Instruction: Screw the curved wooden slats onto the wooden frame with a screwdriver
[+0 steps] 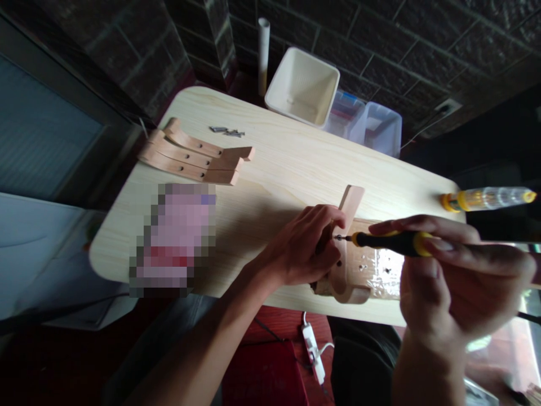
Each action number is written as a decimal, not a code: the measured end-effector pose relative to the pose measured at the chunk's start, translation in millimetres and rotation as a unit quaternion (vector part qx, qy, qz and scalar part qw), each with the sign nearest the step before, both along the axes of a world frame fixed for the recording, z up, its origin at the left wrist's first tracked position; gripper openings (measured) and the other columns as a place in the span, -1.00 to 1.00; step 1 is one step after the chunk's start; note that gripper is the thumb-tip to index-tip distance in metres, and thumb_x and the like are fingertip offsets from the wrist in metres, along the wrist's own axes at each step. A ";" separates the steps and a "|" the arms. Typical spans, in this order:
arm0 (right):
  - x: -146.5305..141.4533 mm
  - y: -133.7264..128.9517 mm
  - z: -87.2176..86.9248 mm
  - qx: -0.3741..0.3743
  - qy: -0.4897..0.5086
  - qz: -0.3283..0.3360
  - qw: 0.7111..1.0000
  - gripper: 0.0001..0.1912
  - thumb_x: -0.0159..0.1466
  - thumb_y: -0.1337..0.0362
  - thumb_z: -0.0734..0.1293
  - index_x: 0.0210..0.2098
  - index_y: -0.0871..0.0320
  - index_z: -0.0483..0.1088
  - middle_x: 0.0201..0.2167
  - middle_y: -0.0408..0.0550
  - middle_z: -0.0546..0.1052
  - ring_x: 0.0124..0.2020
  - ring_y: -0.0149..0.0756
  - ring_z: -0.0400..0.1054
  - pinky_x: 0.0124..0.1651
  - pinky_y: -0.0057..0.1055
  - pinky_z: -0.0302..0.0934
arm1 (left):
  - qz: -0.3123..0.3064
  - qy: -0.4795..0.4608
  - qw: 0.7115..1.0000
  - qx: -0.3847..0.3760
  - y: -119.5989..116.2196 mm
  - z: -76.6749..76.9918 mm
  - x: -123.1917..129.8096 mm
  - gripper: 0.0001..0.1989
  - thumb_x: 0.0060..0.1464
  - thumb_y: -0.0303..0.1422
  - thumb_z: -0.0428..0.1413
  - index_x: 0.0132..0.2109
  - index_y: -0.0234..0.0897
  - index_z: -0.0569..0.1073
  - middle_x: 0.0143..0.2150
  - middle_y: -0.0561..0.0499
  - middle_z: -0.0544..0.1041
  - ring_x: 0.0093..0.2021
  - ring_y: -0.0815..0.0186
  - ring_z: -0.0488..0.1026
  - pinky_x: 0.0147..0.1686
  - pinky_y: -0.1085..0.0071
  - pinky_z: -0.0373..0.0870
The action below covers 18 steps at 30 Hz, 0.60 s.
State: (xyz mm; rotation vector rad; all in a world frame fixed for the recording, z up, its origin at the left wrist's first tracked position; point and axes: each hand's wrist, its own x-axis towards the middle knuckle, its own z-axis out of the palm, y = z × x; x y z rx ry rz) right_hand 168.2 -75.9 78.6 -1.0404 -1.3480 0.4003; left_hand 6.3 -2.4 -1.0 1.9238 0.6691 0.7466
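Note:
My right hand (448,276) is closed around the yellow and black handle of a screwdriver (393,242). The screwdriver's tip meets a screw in a hole of a curved wooden hook (349,211). That hook lies on a block wrapped in shiny clear tape (367,268), with small holes in its face. My left hand (306,242) grips the hook from the left side, its fingers bent over the edge beside the screw. A second hole shows lower on the hook.
Several similar wooden hooks (194,158) lie at the table's (270,186) left, near loose screws (227,132). A blurred pinkish item (177,231) is below them. A cream bin (302,84) and clear boxes (382,127) stand behind. A yellow-capped clear tube (486,199) is at the right.

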 end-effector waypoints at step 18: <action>-0.4 -3.9 5.3 -0.035 0.004 -0.019 0.999 -0.73 0.33 0.49 0.49 -0.03 0.09 0.61 -0.08 -0.03 0.67 -0.07 -0.10 0.67 -0.22 -0.09 0.74 | 0.001 -0.013 1.000 0.006 1.7 0.3 0.4 -0.73 0.23 -0.38 0.06 0.08 -0.16 0.31 -0.02 -0.05 0.52 -0.03 0.15 0.50 0.10 0.13 0.50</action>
